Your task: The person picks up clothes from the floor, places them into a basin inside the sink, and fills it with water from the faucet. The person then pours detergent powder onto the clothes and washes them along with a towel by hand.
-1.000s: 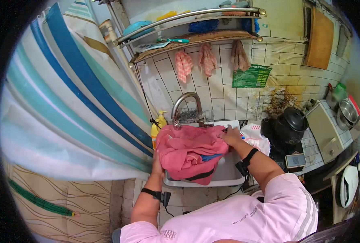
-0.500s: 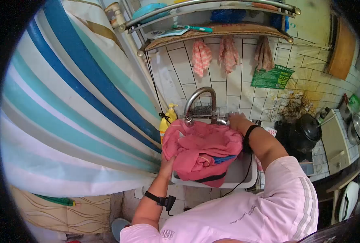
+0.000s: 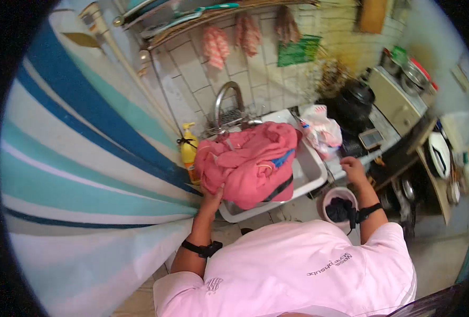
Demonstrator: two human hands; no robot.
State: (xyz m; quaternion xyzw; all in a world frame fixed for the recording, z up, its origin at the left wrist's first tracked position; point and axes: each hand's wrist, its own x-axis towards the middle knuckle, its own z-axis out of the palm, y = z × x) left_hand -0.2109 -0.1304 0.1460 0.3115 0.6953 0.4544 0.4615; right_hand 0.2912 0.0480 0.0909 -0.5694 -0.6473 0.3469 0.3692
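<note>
A bunched pink garment (image 3: 250,164) with a blue patch and a dark band lies over the white sink (image 3: 317,170), under the curved metal faucet (image 3: 228,100). My left hand (image 3: 212,196) grips its lower left edge, the fingers partly hidden by the cloth. Out to the right of the sink, my right hand (image 3: 353,170) hangs in the air, fingers loosely curled and nothing visible in them. Close to it are a white plastic bag (image 3: 321,129) on the counter and, lower down, a pale pink bucket (image 3: 329,196) with dark cloth inside.
A yellow pump bottle (image 3: 189,150) stands left of the sink, beside a striped curtain (image 3: 102,137). Behind the bag is a black pot (image 3: 357,95) on the stove. Several rags (image 3: 247,36) hang under the wall shelf. A shelf unit (image 3: 430,174) stands at the right.
My right hand has left the faucet area and moved right and down, beside the bag and bucket. My left hand still grips the garment. The view has turned, bringing the bucket into sight.
</note>
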